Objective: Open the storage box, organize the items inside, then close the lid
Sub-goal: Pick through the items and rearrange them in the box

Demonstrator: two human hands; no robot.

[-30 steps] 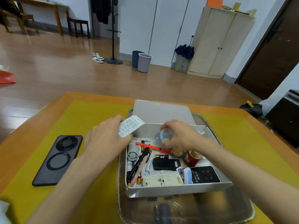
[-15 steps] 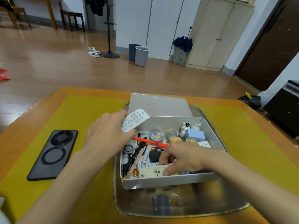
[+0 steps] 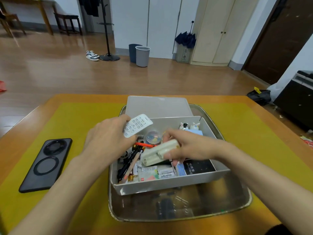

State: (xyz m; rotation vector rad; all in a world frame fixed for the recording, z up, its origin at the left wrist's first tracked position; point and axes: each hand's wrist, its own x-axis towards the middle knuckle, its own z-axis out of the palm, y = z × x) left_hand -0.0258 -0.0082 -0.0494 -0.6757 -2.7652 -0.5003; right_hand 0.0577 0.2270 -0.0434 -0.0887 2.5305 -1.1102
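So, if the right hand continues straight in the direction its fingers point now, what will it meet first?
The right hand, holding the cream case, points left across the storage box. It would probably first meet the black pens, then the left hand with the white remote. Depth is unclear.

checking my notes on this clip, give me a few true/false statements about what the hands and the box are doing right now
1. The left hand holds a white remote control. True.
2. The right hand is empty. False: it grips a cream rectangular item lifted above the box contents.
3. The storage box has its lid on. False: the box is open and the lid lies behind it.
4. The box sits in a metal tray. True.
5. The black phone lies inside the box. False: it lies on the yellow mat, left of the tray.
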